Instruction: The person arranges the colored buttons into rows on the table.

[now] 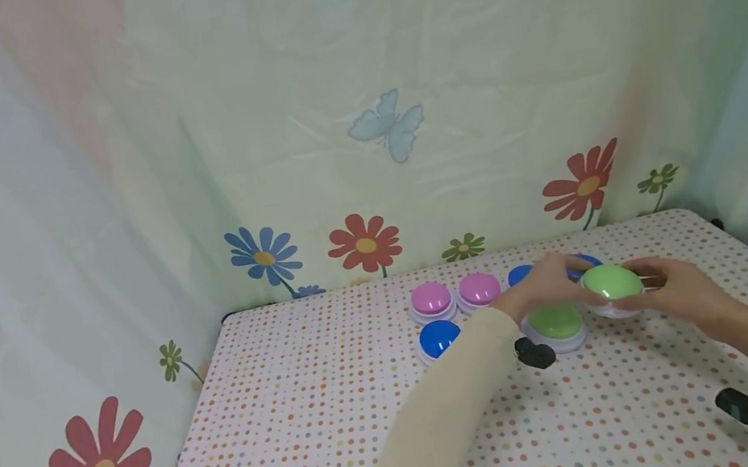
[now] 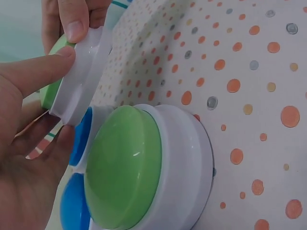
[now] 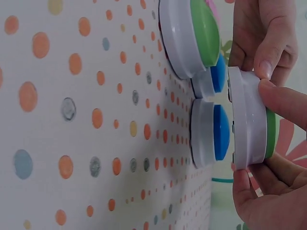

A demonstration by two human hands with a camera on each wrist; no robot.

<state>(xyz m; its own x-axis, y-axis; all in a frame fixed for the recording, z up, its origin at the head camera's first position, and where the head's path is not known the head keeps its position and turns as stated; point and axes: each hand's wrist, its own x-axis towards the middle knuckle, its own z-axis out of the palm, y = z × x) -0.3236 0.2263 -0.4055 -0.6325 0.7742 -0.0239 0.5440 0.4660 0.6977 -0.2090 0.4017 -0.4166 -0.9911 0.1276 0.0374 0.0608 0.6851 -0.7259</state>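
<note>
Between both hands is a push button with a light green dome and a white round base, raised off the table. My left hand grips its left side, thumb and fingers around the rim. On the opposite side, my right hand holds it with thumb and fingers. The right wrist view shows the held button tilted on edge in the image, part of its underside visible. A second green button sits on the table below my left hand; in the left wrist view this green button fills the lower middle.
Two pink buttons stand side by side toward the back. A blue button is in front of them, partly behind my left sleeve. More blue buttons are partly hidden by my left hand. The dotted tabletop meets a flowered curtain.
</note>
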